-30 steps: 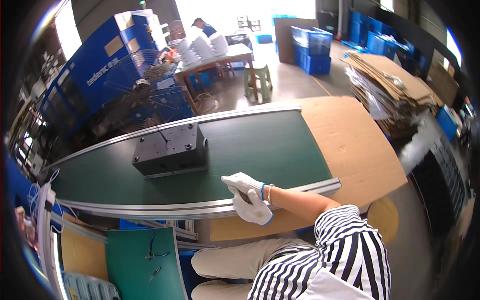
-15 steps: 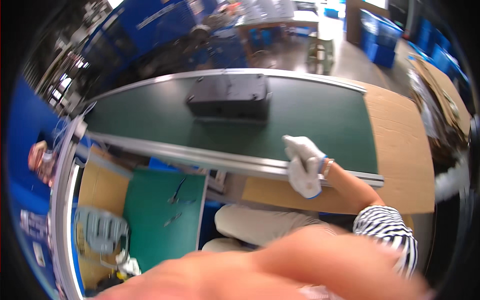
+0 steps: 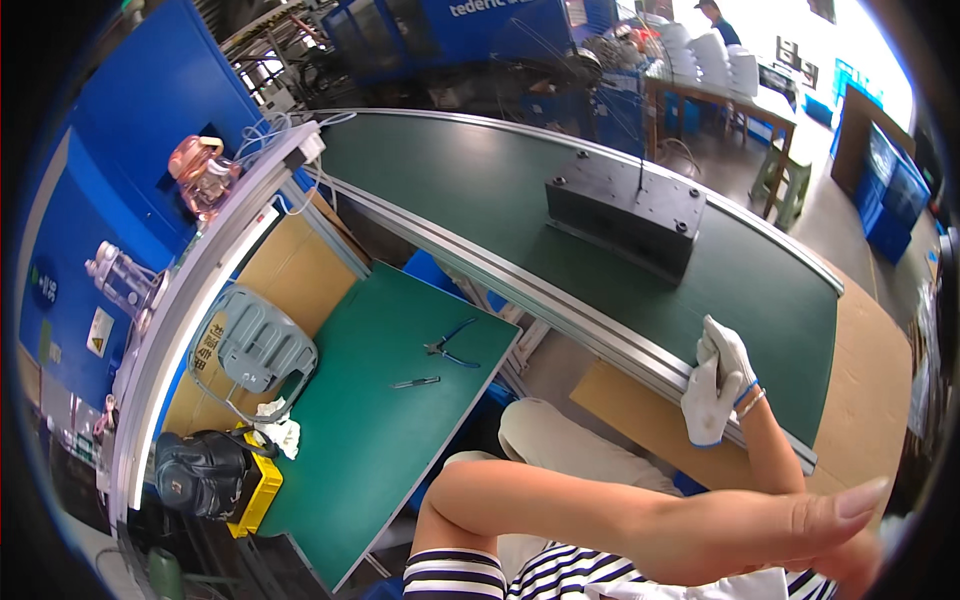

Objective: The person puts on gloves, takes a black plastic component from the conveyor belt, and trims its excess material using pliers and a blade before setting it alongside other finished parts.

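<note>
My right hand (image 3: 728,352) wears a white knit glove with a blue hem. Its fingers are closed around a second, loose white glove (image 3: 706,412), which hangs over the near metal rail of the belt. My left hand (image 3: 770,525) is bare and close to the camera at lower right, crossing in front of my right forearm. Its thumb is stretched out, apart from the partly hidden, blurred fingers; I see nothing held. Beyond the gloved hand, a black rectangular block (image 3: 625,215) with knobs at its top corners stands on the dark green conveyor belt (image 3: 440,165).
Blue-handled pliers (image 3: 452,345) and a slim metal tool (image 3: 415,382) lie on a green tabletop (image 3: 370,440). Left of it are a grey plastic stool (image 3: 262,345), a black bag (image 3: 200,480) and a yellow crate (image 3: 262,495). Cardboard (image 3: 870,345) borders the belt's right end.
The view has swung left, so the belt and block appear further right. My left arm now reaches across to the right. The right hand keeps the loose glove near the rail.
</note>
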The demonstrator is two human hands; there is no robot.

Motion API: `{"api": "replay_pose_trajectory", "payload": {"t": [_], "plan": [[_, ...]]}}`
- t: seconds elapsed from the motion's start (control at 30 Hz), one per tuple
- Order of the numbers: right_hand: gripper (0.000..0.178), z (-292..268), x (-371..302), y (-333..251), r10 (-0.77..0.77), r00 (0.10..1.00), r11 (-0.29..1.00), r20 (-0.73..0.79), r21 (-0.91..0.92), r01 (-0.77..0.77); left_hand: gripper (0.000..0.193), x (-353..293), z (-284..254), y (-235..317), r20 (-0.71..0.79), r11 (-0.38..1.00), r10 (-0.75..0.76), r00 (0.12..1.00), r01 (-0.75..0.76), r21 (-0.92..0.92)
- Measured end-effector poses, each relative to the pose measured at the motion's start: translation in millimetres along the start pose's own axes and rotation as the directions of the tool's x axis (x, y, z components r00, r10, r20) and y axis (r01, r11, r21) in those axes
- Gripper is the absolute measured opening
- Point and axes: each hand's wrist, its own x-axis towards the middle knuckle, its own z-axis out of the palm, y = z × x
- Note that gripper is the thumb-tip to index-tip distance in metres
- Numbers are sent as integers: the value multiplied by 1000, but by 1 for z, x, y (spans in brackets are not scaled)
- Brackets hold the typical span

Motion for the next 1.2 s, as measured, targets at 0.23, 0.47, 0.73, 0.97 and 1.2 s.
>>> {"api": "replay_pose_trajectory", "payload": {"t": [0.23, 0.47, 0.73, 0.97, 1.2], "plan": [[37, 5, -20, -18, 179, 959, 954, -219, 277, -115, 50, -62, -42, -16, -262, 968, -53, 964, 114, 222], [45, 54, -13, -17, 153, 971, 752, 183, 616, -234, 85, -181, -84, -68, -794, 4, 351, 495, 848, 531], [48, 112, -7, -6, 237, 924, 613, 300, 692, -381, 98, -202, -111, -110, -478, -360, 633, 610, 778, 515], [46, 127, -25, -1, 239, 954, 677, 180, 673, -297, 60, -207, -92, -102, -591, 141, 740, 322, 784, 605], [42, 140, -23, 4, 226, 963, 755, 150, 597, -270, 75, -219, -78, -106, -770, 648, 598, 223, 430, 628]]}}
